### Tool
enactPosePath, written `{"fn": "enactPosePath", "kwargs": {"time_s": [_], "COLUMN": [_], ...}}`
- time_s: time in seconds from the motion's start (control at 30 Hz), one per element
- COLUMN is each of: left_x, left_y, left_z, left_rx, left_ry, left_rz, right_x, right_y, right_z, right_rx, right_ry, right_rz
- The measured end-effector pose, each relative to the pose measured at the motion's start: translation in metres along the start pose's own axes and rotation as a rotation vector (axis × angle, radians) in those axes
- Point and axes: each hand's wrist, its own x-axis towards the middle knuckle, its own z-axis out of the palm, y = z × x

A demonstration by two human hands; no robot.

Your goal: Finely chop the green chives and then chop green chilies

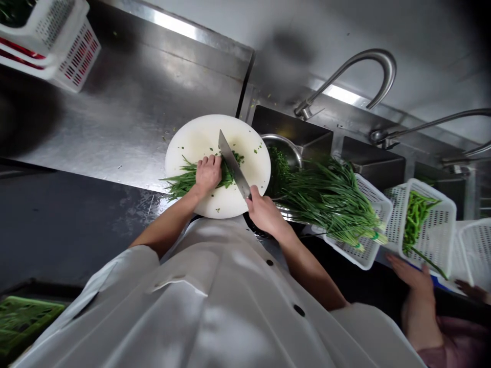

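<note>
On a round white cutting board (184, 138) lies a bunch of green chives (178, 184). My left hand (208, 173) presses down on the bunch with its fingers curled over it. The handle of a kitchen knife (235, 166) is wrapped in my right hand (264, 209); its blade slants across the board, just right of my left fingers, at the cut end of the chives. Small chopped green bits (238, 157) lie beside the blade. To the board's right, a round metal bowl (295, 148) holds more chopped greens.
Long bundled chives (330, 199) rest over a white basket (378, 197) on the right. Beyond are a basket of green peppers (416, 214), a sink (310, 135) and curved faucets (389, 66). Another person's hand (412, 273) is at lower right. White crates (79, 56) stand upper left.
</note>
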Motion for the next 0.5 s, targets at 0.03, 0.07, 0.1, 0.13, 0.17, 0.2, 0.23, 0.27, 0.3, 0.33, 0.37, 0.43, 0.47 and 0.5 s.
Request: {"fn": "enactPosePath", "kwargs": {"time_s": [0.03,0.07,0.1,0.13,0.17,0.2,0.23,0.27,0.3,0.33,0.37,0.43,0.47,0.5], "left_x": [-0.001,-0.001,-0.001,-0.002,-0.002,-0.003,-0.004,-0.004,-0.005,-0.006,-0.007,-0.008,-0.009,-0.009], "left_y": [-0.001,-0.001,-0.001,0.0,0.001,0.001,0.001,0.001,0.0,-0.001,-0.003,-0.005,-0.006,-0.006], "left_z": [0.001,0.002,0.004,0.004,0.005,0.005,0.004,0.003,0.001,-0.001,-0.002,-0.002,-0.002,-0.001], "left_rx": [-0.001,-0.003,-0.005,-0.008,-0.009,-0.01,-0.01,-0.009,-0.008,-0.008,-0.009,-0.014,-0.015,-0.015], "left_ry": [-0.01,-0.024,-0.034,-0.039,-0.041,-0.039,-0.036,-0.032,-0.026,-0.019,-0.012,-0.012,-0.02,-0.03], "left_rz": [0.017,0.037,0.052,0.06,0.061,0.054,0.044,0.032,0.02,0.006,-0.007,-0.009,0.005,0.02], "right_x": [-0.007,-0.008,-0.005,0.003,0.013,0.023,0.031,0.035,0.034,0.028,0.018,-0.003,-0.009,-0.01], "right_y": [0.001,0.001,0.0,-0.002,-0.005,-0.008,-0.01,-0.011,-0.012,-0.011,-0.009,-0.006,-0.006,-0.007], "right_z": [-0.002,0.0,0.004,0.01,0.016,0.021,0.024,0.024,0.021,0.015,0.009,0.0,0.0,0.002], "right_rx": [0.004,0.011,0.018,0.025,0.031,0.034,0.035,0.032,0.025,0.015,0.005,-0.005,-0.003,0.002], "right_ry": [-0.019,-0.037,-0.049,-0.052,-0.044,-0.03,-0.013,0.003,0.01,0.005,-0.006,-0.034,-0.053,-0.071], "right_rz": [-0.017,-0.03,-0.033,-0.026,-0.011,0.008,0.022,0.03,0.032,0.03,0.027,0.008,-0.004,-0.012]}}
